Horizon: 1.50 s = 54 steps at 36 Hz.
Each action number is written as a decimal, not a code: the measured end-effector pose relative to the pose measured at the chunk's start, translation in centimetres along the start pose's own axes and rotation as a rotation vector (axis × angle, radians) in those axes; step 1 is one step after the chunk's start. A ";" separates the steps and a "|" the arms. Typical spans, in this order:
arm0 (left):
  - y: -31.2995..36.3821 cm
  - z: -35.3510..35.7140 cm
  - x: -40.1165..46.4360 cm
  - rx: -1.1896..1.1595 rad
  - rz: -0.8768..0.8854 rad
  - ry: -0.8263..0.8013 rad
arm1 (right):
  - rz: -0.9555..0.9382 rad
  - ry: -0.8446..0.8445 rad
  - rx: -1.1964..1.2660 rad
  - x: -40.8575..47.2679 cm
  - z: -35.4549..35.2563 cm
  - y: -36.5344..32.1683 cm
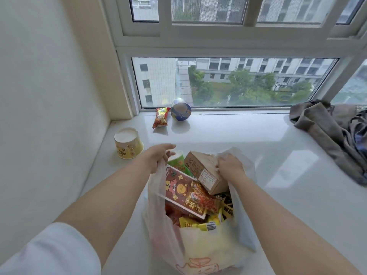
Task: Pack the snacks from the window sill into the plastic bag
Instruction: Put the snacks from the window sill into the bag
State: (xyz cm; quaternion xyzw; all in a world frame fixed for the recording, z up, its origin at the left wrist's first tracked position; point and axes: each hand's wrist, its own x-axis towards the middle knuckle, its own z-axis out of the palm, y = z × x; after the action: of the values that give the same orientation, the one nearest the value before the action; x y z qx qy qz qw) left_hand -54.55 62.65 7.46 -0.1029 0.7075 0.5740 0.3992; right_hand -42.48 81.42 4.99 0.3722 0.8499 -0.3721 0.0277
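Left hand (pixel 158 155) grip pinched the plastic bag (pixel 198 241) rim at its left edge; right hand (pixel 228 165) grip curled on the brown carton (pixel 202 171) at the bag mouth, seemingly pushing it in. Bag stood on the window sill (pixel 278 155), already stuffed: bear-print box (pixel 182 191), green cup (pixel 178 161), packets. Left beyond the bag: yellow cup (pixel 128 143), red snack packet (pixel 161 117), blue tipped cup (pixel 181 109). Mostly done. Both forearms reached forward, the hands on opposite sides of the bag mouth.

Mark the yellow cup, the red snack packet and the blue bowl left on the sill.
yellow cup (pixel 128 147), head view, its side wall.
red snack packet (pixel 161 117), head view, middle of its front.
blue bowl (pixel 181 112), head view, its side.
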 end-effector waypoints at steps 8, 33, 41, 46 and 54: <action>2.7 0.1 -1.9 -0.188 0.246 0.299 | -0.085 0.128 0.330 -0.1 -6.9 -2.9; 8.1 -0.4 -6.6 0.109 0.628 0.461 | -0.305 0.326 0.038 1.0 -16.1 -4.0; 6.0 -2.3 -5.1 0.157 0.424 0.422 | -0.227 0.347 -0.031 2.0 -14.3 -3.6; 5.6 -2.9 -4.3 0.419 0.428 0.577 | -0.229 0.393 -0.148 1.8 -12.6 -4.6; 0.7 -4.4 -2.4 0.779 0.270 0.687 | -0.441 0.404 -0.542 1.3 -8.5 -7.2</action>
State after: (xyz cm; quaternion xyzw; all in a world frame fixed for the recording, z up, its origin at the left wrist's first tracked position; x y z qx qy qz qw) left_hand -55.32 58.17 9.69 -0.0374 0.9649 0.2486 0.0760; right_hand -46.19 84.52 15.08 0.2257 0.9650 -0.0510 -0.1233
